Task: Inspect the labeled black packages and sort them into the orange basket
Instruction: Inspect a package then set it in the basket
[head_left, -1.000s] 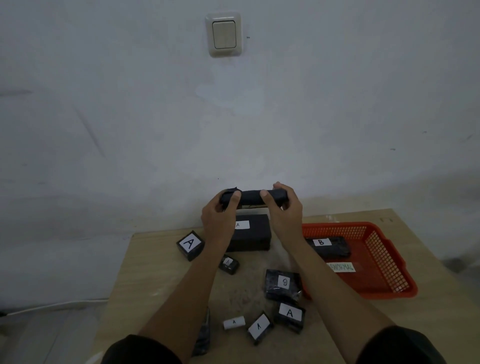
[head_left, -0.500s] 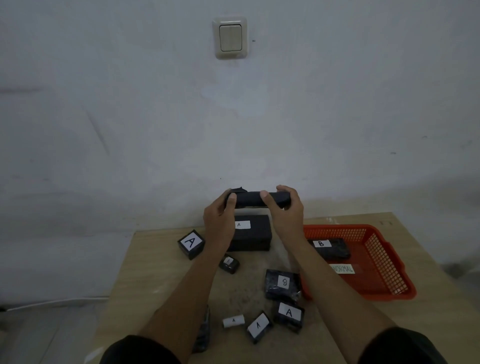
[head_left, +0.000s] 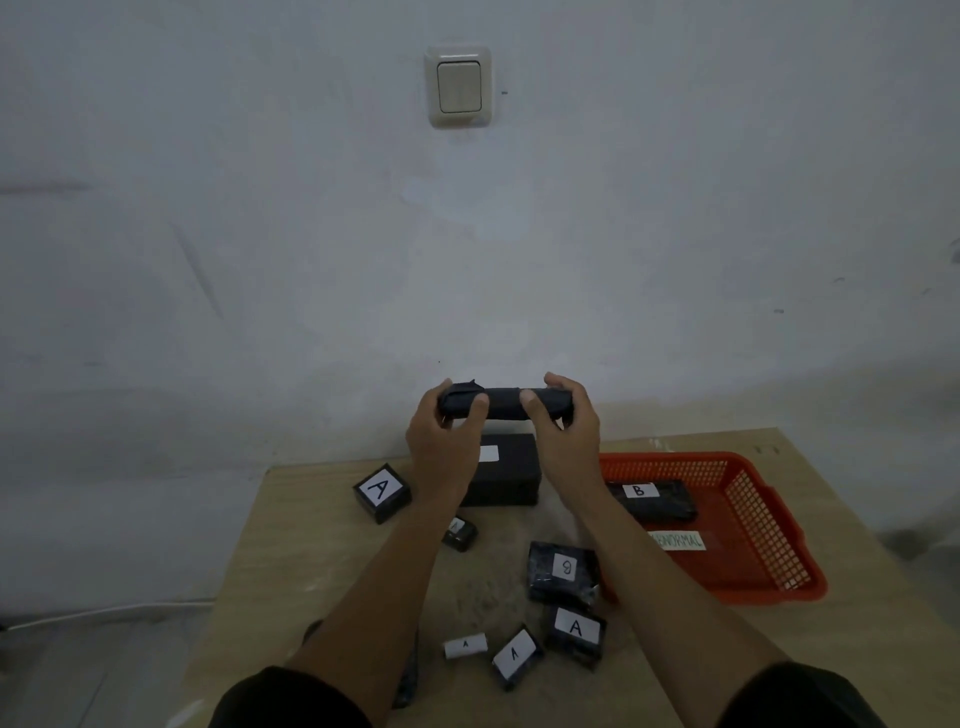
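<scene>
Both hands (head_left: 506, 431) around one black package (head_left: 505, 404) above the table (head_left: 311, 525).

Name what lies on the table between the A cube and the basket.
Head view: the big black box, partly hidden by both forearms.

A cream wall switch (head_left: 459, 86) is mounted on the white wall (head_left: 208, 260), high above the hands. A light wooden surface (head_left: 311, 545) extends below the hands. A white cable (head_left: 104, 613) runs along the floor, lower left.
</scene>
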